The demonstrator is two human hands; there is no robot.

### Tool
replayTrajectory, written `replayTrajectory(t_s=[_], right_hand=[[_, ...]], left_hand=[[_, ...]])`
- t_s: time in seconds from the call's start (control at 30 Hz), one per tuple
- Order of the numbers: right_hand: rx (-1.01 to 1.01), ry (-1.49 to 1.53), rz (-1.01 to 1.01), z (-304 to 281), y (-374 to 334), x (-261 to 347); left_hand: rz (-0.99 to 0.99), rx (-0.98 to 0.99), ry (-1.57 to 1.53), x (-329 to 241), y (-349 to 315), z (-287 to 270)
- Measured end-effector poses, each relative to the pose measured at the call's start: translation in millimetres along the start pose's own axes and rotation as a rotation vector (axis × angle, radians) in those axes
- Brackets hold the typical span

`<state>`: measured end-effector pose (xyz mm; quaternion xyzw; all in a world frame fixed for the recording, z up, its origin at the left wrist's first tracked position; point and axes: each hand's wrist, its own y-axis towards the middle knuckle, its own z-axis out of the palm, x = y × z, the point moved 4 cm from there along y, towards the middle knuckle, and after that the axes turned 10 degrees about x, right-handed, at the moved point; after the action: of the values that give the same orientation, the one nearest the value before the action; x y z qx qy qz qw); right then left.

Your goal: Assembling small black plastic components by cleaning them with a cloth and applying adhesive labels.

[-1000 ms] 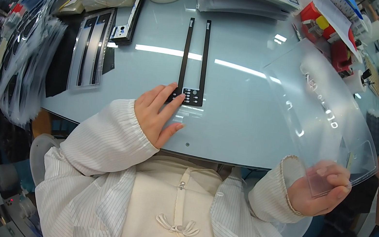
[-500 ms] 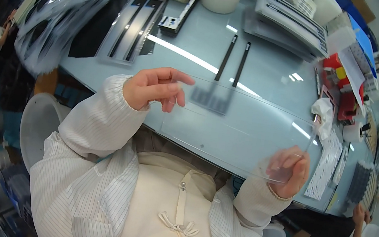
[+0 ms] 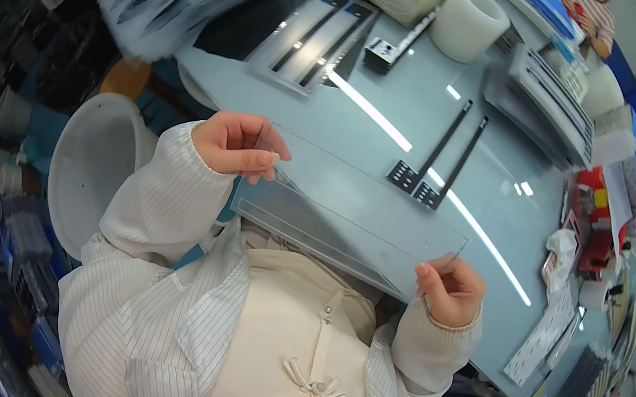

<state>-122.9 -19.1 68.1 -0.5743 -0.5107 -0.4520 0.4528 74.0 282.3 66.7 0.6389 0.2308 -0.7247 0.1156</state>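
Note:
Between my hands, over the near table edge, is a thin clear plastic sheet [image 3: 368, 195]. It lies at a slant, and a second clear panel shows along its near side; I cannot tell whether the two are joined. My left hand [image 3: 237, 145] pinches the left end between thumb and fingers. At the right end, my right hand [image 3: 452, 291] holds a corner with thumb and curled fingers. Just beyond the sheet, two black strips with wider, dotted ends lie side by side on the table, a left strip [image 3: 443, 142] and a right strip [image 3: 463, 161].
A clear tray with black strips [image 3: 314, 40] lies far left beside a pile of clear plastic bags [image 3: 199, 4]. A white roll [image 3: 469, 24] and stacked trays [image 3: 550, 106] stand at the back. Crumpled white paper [image 3: 561, 255] is at the right. Other people work nearby.
My left fingers, spread beside the sheet before, now pinch its end. My right hand has shifted its grip to the corner. The sheet has tilted, and the view has swung left.

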Motion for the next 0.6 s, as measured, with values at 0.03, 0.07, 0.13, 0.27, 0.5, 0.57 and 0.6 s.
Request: replayTrajectory(t_s=[0.03, 0.07, 0.13, 0.27, 0.5, 0.57, 0.6], right_hand=[[0.022, -0.001, -0.006, 8, 1, 1], [0.046, 0.052, 0.006, 16, 2, 2], [0.095, 0.119, 0.043, 31, 6, 0], [0.249, 0.112, 0.073, 70, 21, -16], [0.169, -0.112, -0.091, 64, 37, -6], [0.15, -0.156, -0.14, 63, 34, -5], [0.114, -0.111, -0.091, 55, 38, -8]], left_hand=[[0.023, 0.011, 0.034, 2, -7, 0], [0.025, -0.011, 0.031, 4, -16, -2], [-0.035, -0.099, 0.003, 12, -35, -11], [-0.109, -0.193, -0.014, 32, -72, -33], [-0.324, -0.172, -0.085, 104, -120, -129], [-0.348, -0.348, -0.118, 148, -164, -156], [-0.409, -0.529, -0.146, 162, -192, -162]])
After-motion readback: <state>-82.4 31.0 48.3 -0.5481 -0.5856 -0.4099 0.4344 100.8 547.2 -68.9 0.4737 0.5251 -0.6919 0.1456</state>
